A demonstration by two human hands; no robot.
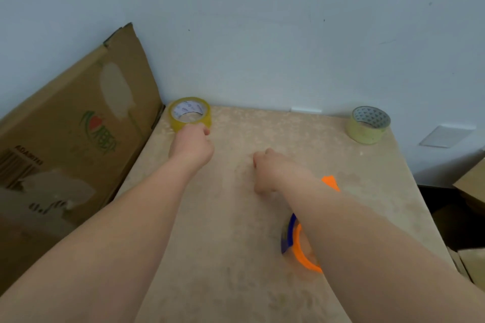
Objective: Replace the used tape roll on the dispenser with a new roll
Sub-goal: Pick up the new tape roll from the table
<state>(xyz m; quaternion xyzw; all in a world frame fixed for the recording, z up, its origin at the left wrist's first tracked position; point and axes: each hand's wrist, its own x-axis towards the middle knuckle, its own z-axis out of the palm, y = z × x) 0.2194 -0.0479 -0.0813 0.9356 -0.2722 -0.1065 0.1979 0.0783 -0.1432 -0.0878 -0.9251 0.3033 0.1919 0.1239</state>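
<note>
Beige tabletop (236, 217) is carrying two rolls. Left hand (193, 143) is curling its grip onto the yellow roll (189, 113) at the far-left corner; right hand (273, 170) is hovering loosely fisted, empty, over the orange-blue dispenser (296, 241).

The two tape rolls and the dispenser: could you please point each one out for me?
Yellow tape roll (189, 113), head view, top rim.
Pale tape roll (367, 124), head view, outer side.
Dispenser (299, 246), head view, orange ring.
</note>
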